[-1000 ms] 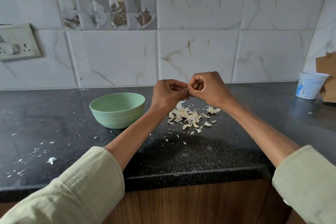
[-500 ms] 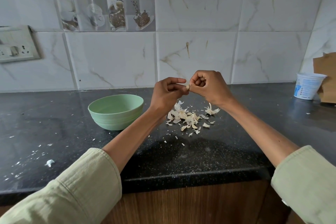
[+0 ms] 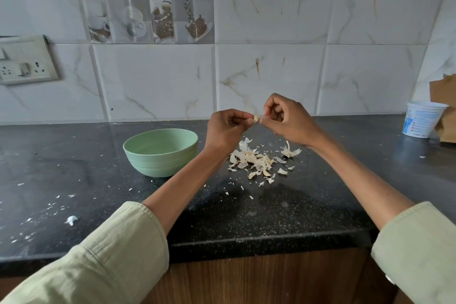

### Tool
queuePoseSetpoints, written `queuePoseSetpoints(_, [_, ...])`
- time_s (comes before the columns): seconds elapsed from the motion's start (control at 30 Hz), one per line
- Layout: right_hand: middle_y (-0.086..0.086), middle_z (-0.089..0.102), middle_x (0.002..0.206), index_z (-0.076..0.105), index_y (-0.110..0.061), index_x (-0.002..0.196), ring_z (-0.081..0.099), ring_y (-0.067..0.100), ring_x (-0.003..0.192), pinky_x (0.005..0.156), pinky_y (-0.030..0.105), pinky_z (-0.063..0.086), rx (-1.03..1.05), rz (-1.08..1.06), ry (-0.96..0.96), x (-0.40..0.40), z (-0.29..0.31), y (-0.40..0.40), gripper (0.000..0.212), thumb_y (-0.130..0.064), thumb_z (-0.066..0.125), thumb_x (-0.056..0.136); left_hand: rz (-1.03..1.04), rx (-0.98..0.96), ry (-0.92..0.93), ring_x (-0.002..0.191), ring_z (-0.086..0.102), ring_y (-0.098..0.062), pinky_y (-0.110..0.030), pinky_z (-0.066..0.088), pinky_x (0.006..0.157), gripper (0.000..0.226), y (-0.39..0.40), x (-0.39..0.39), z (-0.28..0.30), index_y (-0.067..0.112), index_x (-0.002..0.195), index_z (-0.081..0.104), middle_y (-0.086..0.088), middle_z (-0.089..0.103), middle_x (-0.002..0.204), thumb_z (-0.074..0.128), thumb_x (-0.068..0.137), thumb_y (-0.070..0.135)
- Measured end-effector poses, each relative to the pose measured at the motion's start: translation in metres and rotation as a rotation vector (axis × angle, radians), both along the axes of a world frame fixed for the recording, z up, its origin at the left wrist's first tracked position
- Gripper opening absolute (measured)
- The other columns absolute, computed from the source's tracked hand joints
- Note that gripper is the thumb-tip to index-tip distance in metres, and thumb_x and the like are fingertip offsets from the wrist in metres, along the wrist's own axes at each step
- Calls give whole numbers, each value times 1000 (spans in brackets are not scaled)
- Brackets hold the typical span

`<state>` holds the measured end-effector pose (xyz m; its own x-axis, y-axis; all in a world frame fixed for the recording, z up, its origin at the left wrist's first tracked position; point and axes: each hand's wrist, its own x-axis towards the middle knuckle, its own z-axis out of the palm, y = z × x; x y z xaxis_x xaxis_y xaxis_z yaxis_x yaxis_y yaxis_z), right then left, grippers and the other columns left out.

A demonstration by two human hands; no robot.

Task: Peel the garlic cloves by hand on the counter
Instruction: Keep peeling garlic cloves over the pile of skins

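While the hands had drawn slightly apart since a second before, the left hand (image 3: 225,128) pinched a pale garlic clove (image 3: 256,119) above the worktop (image 3: 74,155); the right hand (image 3: 286,118) pinched its skin, suggesting peeling was nearly finished over the peels (image 3: 256,161).

A black speckled counter (image 3: 283,217) is running across the room, its front edge sitting over a wood-grain cabinet front (image 3: 259,279). Behind it, white marble-look wall tiles (image 3: 271,76) are catching soft daylight, with a panel of grey coffee-cup picture tiles (image 3: 148,0) showing upper left. A white switch and socket plate (image 3: 24,61) is hanging at the left
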<state>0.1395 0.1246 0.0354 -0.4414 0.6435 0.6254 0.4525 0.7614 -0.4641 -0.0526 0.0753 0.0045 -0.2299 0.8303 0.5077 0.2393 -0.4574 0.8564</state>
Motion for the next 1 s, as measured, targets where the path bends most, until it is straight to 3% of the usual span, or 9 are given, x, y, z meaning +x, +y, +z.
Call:
queuePoseSetpoints(0.1, [2,72,90,66,-21,106,69,19,70,59,27,51,-108,66,15,-1,2,-1,13,-17,73,96,59,14,66,78,66,-8,-27,58,77,8,3,-1,-1,12,98,79,-6,77,88,82,92,15])
queuePoseSetpoints(0.27, [-1,76,78,74,-19,98,71,17,68,63,27,56,-33,78,-71,-8,-3,-6,19,-38,72,99,81,26,132,78,66,-8,-23,58,73,15,0,1,-1,11,102,75,-3,74,89,83,92,18])
queuePoseSetpoints(0.37, [-2,74,72,74,-16,94,71,15,65,60,23,55,28,76,-40,-10,-2,-9,16,-31,73,100,68,-2,119,79,66,-10,-28,59,75,14,0,2,0,11,102,74,-8,75,91,81,94,20])
queuePoseSetpoints(0.47, [-2,74,72,73,-10,93,70,9,63,60,17,53,74,80,29,-12,0,-12,17,-26,76,98,-41,-115,31,77,68,-13,-29,56,70,22,-3,4,1,9,101,70,-10,77,89,64,106,30])
queuePoseSetpoints(0.57, [-2,75,74,73,-8,93,72,8,64,62,19,57,120,106,27,-11,0,-12,16,-22,77,96,-128,-188,63,72,68,-15,-22,50,61,42,-7,6,1,9,93,67,-5,73,82,48,112,42])
queuePoseSetpoints(0.7, [-2,75,76,73,-8,93,74,11,68,65,23,59,137,139,35,-12,0,-10,15,-22,78,96,-95,-148,85,66,65,-13,-24,48,61,41,-7,7,1,9,87,64,-5,70,77,47,113,36])
queuePoseSetpoints(0.87, [7,76,79,72,-4,96,75,22,72,65,28,60,2,225,117,-12,1,-4,14,-17,76,98,-83,-34,51,59,58,-7,-19,49,61,37,-11,8,4,0,85,66,-10,66,74,49,112,20])
queuePoseSetpoints(1.0, [16,76,85,71,5,103,71,23,76,69,27,58,-245,331,204,-9,1,-1,17,-13,71,101,-103,25,86,59,56,-8,-18,48,61,38,-15,8,7,-3,81,64,-11,64,70,50,111,15])
